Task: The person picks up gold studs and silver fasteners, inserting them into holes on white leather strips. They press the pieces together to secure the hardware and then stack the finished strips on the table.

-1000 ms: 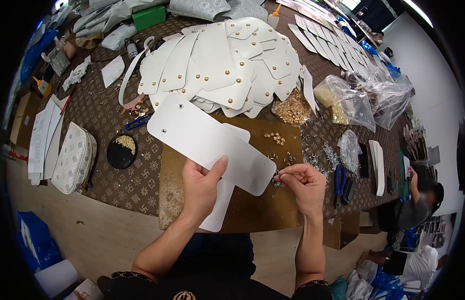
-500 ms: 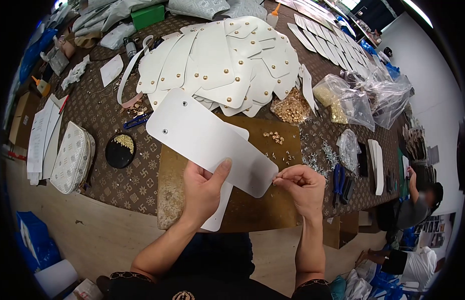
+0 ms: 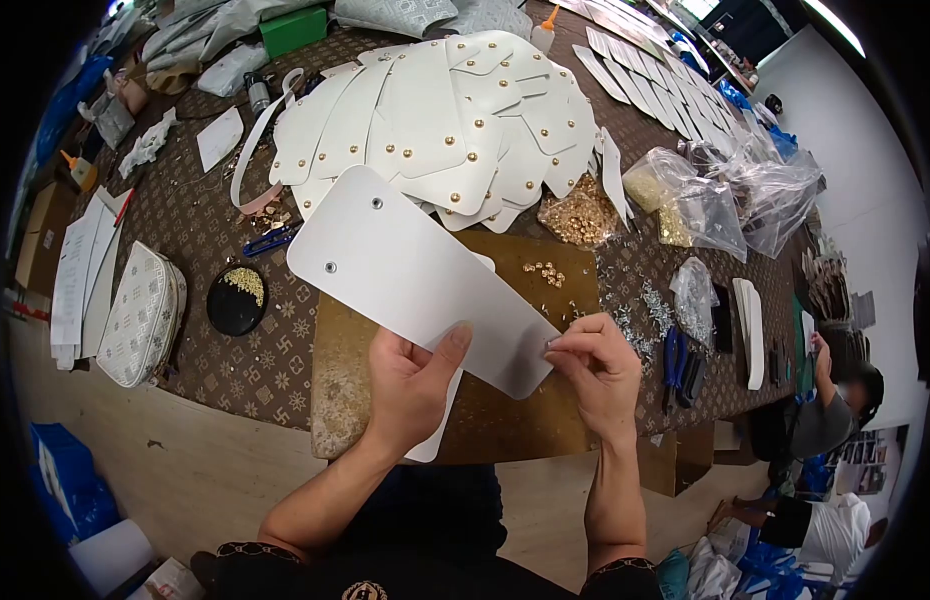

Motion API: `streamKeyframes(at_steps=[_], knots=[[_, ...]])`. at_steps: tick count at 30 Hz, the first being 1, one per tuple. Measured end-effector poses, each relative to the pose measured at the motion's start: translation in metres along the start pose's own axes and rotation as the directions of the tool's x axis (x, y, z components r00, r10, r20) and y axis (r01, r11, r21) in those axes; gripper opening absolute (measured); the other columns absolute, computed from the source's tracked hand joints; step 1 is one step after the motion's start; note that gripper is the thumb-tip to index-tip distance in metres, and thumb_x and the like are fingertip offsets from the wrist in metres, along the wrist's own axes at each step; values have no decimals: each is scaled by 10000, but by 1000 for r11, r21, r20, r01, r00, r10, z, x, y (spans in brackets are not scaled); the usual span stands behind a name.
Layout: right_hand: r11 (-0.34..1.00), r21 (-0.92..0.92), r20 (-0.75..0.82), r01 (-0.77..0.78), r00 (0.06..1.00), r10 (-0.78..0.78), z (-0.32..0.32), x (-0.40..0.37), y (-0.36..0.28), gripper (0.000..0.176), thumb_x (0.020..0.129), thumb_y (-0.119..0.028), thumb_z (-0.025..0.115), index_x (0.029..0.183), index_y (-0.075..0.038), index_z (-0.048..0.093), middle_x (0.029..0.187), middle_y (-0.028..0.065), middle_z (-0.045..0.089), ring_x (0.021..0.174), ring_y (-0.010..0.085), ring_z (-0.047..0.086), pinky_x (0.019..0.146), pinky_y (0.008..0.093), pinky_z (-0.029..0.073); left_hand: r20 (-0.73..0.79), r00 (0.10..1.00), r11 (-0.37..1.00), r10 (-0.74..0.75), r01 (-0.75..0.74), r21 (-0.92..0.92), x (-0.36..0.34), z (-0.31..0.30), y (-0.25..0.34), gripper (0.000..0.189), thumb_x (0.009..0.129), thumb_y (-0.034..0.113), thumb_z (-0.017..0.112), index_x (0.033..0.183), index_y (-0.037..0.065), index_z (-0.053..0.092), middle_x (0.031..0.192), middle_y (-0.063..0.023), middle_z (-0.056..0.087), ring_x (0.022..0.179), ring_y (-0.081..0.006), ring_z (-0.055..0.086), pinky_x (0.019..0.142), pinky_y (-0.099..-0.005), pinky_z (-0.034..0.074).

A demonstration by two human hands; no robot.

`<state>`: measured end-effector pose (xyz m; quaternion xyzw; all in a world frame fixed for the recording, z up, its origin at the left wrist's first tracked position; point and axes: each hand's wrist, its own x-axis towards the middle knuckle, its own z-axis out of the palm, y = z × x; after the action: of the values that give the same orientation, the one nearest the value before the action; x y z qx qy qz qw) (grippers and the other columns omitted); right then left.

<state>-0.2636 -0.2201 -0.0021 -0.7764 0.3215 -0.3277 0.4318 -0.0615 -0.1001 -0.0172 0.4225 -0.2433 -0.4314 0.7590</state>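
My left hand (image 3: 410, 385) grips a white rounded panel (image 3: 415, 280) by its lower edge, thumb on top. Two small metal fittings show near the panel's far left end. At the near right end, the fingertips of my right hand (image 3: 600, 375) are pinched together against the corner; whatever is between them is too small to make out. Another white panel (image 3: 433, 435) lies beneath on the brown board (image 3: 515, 430). Several gold studs (image 3: 547, 272) rest on the board behind the held panel, and small silver screws (image 3: 640, 320) are scattered to the right.
A big pile of white panels with gold studs (image 3: 425, 110) covers the table's middle. Bags of gold studs (image 3: 583, 212) and fittings (image 3: 675, 195) stand right of it. Blue-handled pliers (image 3: 675, 355), a black dish (image 3: 235, 315) and a patterned pouch (image 3: 140, 315) flank the board. People sit far right.
The held panel has tilted slightly, its right corner now closer under my right fingertips. My right hand has moved a little up and left. The left hand keeps its grip.
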Motion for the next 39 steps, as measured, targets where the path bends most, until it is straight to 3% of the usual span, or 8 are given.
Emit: streamKeyframes(at_steps=[6,12,18,20,25,28,33,39], knots=[[996,91,-60,-5,998,10,6,2,0,163,825,83,801,942,-23,758,1128,72,633,885,113,612,693,237,488,23,999,995,24,-21,-102,0,4,1,351,993,11,684,1320,-23,561,1229,-94,688,1131,-157,670,981,-317,551],[998,55,-1,-39,999,40,1,1,2,164,853,58,787,987,-28,750,985,38,666,832,97,613,705,240,495,50,999,998,7,-3,-64,-2,1,-2,333,992,-22,668,1312,-24,573,1232,-84,688,1135,-151,664,992,-312,546],[892,298,-19,-338,933,360,7,3,-13,192,870,12,791,1049,-11,724,890,13,690,785,93,599,724,249,498,112,994,1000,-15,12,20,-7,-3,-5,352,1001,-38,636,1343,-34,548,1249,-93,687,1144,-164,666,997,-317,542],[957,-53,115,-285,950,289,5,3,-14,175,883,0,782,1047,1,719,862,28,694,772,92,593,720,259,503,112,994,999,-9,13,-36,-8,-2,-5,359,1006,-27,633,1352,-36,539,1253,-95,686,1147,-168,666,995,-317,540],[969,-36,128,-245,960,248,7,2,-7,194,879,-31,799,1054,-3,720,873,41,699,768,101,600,714,268,505,83,997,993,5,5,-117,-9,-2,-9,282,1027,18,636,1299,-42,593,1199,-86,698,1080,-130,661,913,-288,542],[977,-78,88,-197,975,203,9,-1,-10,211,857,-63,827,1033,-20,720,886,50,685,763,133,607,693,290,506,155,985,954,-81,31,299,-10,-15,-12,237,1019,51,662,1237,-40,639,1168,-88,709,1067,-142,668,909,-295,550],[910,-409,64,-70,992,105,12,-20,-3,212,816,-103,850,963,-49,707,884,79,643,780,246,620,707,369,511,-146,979,988,-142,149,42,-8,-33,-8,277,1014,138,695,1243,-6,634,1137,-87,711,991,-162,703,870,-328,598],[840,-528,164,124,986,-43,22,-30,10,136,831,-72,800,914,-46,696,879,102,639,864,341,599,822,442,493,-190,962,980,-197,197,-19,-8,-30,-10,289,1030,155,676,1268,2,621,1179,-106,708,1037,-181,715,862,-353,620]])
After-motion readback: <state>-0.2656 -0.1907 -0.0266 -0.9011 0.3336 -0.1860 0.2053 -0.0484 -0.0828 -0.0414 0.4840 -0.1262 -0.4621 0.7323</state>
